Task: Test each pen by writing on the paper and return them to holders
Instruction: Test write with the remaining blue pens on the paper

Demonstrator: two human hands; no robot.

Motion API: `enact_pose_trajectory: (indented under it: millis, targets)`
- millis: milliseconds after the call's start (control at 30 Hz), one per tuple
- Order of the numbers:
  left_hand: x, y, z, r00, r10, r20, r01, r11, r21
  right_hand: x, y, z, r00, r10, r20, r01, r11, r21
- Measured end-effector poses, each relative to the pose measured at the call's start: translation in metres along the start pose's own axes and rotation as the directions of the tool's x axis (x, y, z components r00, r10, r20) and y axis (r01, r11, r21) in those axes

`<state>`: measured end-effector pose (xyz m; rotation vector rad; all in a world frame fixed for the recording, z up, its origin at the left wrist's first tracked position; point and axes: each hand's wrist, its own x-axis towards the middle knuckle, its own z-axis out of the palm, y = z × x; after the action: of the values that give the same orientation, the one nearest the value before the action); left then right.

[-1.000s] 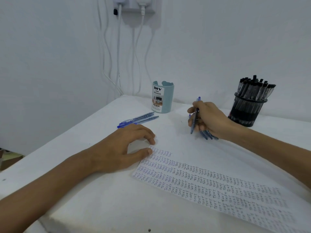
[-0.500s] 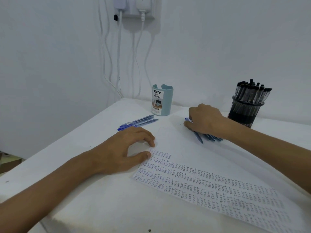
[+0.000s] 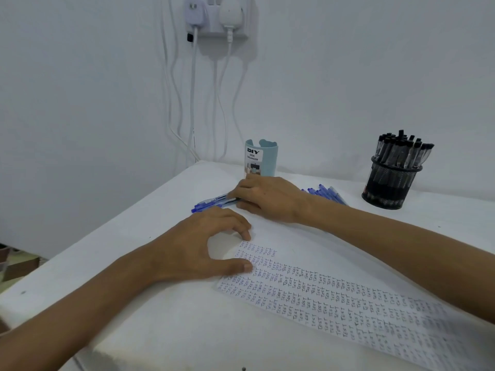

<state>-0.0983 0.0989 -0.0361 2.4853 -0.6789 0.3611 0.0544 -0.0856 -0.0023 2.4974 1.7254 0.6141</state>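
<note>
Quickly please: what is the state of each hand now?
Left hand: open, pressing on the paper.
Right hand: on the blue pens; a grip cannot be told.

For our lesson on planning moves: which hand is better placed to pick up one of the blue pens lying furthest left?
Right. The right hand lies over those blue pens, fingers touching them, while the left hand holds the paper down and is probably best left there.
</note>
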Motion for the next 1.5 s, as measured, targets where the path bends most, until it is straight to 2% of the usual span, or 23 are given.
enact_pose_trajectory:
  millis: [167, 300, 400, 500, 567, 667, 733, 900, 1033, 1100, 1167, 1233, 1267, 1433, 1500]
  targets:
    - [0.002, 0.002, -0.001, 1.000, 0.008, 0.003, -0.009, 1.000, 0.008, -0.008, 0.012, 0.000, 0.999, -0.006, -0.050, 0.006, 1.000, -0.002]
    - [0.002, 0.003, -0.001, 1.000, 0.015, 0.005, -0.015, 1.000, 0.008, -0.024, 0.017, -0.013, 0.989, 0.135, -0.060, -0.128, 0.987, 0.100]
    - [0.002, 0.003, -0.001, 1.000, 0.016, 0.018, -0.017, 1.000, 0.014, -0.038, 0.015, -0.016, 0.980, 0.173, -0.096, -0.163, 0.981, 0.105]
    - [0.003, 0.003, -0.002, 0.999, 0.022, 0.024, -0.022, 1.000, 0.009, -0.044, 0.009, -0.021, 0.940, 0.338, -0.050, -0.318, 0.918, 0.237]
    - [0.003, 0.003, -0.001, 0.999, 0.036, 0.022, -0.036, 0.999, 0.007, -0.046, 0.006, -0.021, 0.915, 0.400, -0.048, -0.371, 0.883, 0.287]
    - [0.003, 0.002, -0.001, 0.999, 0.039, 0.019, -0.039, 0.999, 0.002, -0.049, 0.005, -0.019, 0.907, 0.414, -0.082, -0.369, 0.872, 0.323]
    - [0.002, 0.002, -0.002, 0.999, 0.039, 0.016, -0.039, 0.999, -0.006, -0.051, 0.005, -0.019, 0.909, 0.406, -0.092, -0.336, 0.846, 0.413]
    - [0.002, 0.002, -0.001, 0.999, 0.038, 0.012, -0.038, 0.999, -0.011, -0.055, 0.002, -0.019, 0.847, 0.504, -0.169, -0.278, 0.690, 0.668]
    - [0.001, 0.002, -0.001, 0.999, 0.036, 0.012, -0.036, 0.999, -0.002, -0.060, -0.011, -0.019, 0.791, 0.584, -0.184, -0.332, 0.661, 0.673]
    - [0.001, 0.002, 0.000, 0.999, 0.034, 0.011, -0.034, 0.999, -0.003, -0.062, -0.020, -0.022, 0.741, 0.654, -0.150, -0.340, 0.559, 0.756]
    - [0.002, 0.003, -0.001, 0.999, 0.031, 0.013, -0.031, 0.999, 0.005, -0.063, -0.026, -0.025, 0.709, 0.704, -0.049, -0.310, 0.373, 0.874]
    - [0.002, 0.003, -0.001, 0.999, 0.027, 0.018, -0.027, 1.000, 0.013, -0.067, -0.032, -0.027, 0.718, 0.690, 0.092, -0.288, 0.175, 0.941]
    - [0.002, 0.004, -0.001, 1.000, 0.025, 0.018, -0.026, 1.000, 0.014, -0.069, -0.034, -0.026, 0.731, 0.668, 0.138, -0.290, 0.121, 0.949]
    - [0.001, 0.004, 0.000, 0.999, 0.022, 0.025, -0.023, 1.000, 0.019, -0.085, -0.041, -0.028, 0.799, 0.521, 0.299, -0.363, 0.022, 0.931]
    - [0.001, 0.005, 0.000, 0.999, 0.018, 0.031, -0.019, 0.999, 0.026, -0.089, -0.041, -0.031, 0.831, 0.467, 0.303, -0.350, 0.015, 0.937]
